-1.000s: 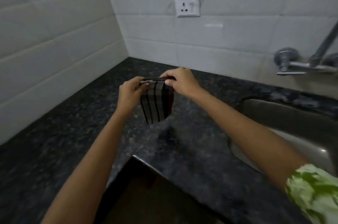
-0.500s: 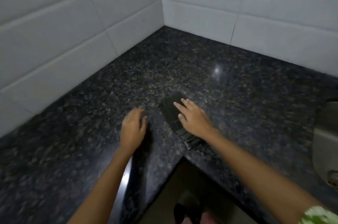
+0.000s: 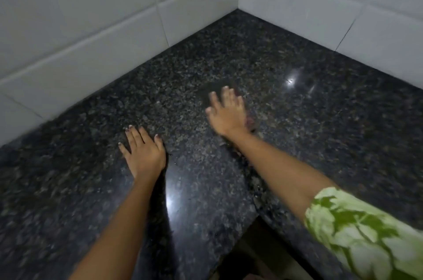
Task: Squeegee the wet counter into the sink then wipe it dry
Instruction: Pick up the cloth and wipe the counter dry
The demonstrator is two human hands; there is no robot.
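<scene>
A dark speckled granite counter (image 3: 309, 119) fills an L-shaped corner under white tiled walls. My right hand (image 3: 227, 112) lies flat, fingers spread, pressing a dark folded cloth (image 3: 211, 92) onto the counter; only the cloth's far edge and a reddish bit near my wrist show. My left hand (image 3: 143, 151) rests flat on the counter to the left, fingers apart, holding nothing. The sink is out of view, and I see no squeegee.
White tiled walls (image 3: 91, 28) close the counter at the left and back, meeting in a corner. The counter's inner front edge (image 3: 249, 222) drops to a dark gap near my body. Light glints on the stone.
The cloth went from being held up in both hands to lying on the counter under my right hand, which has slid it farther toward the back corner. My left hand rests flat on the stone.
</scene>
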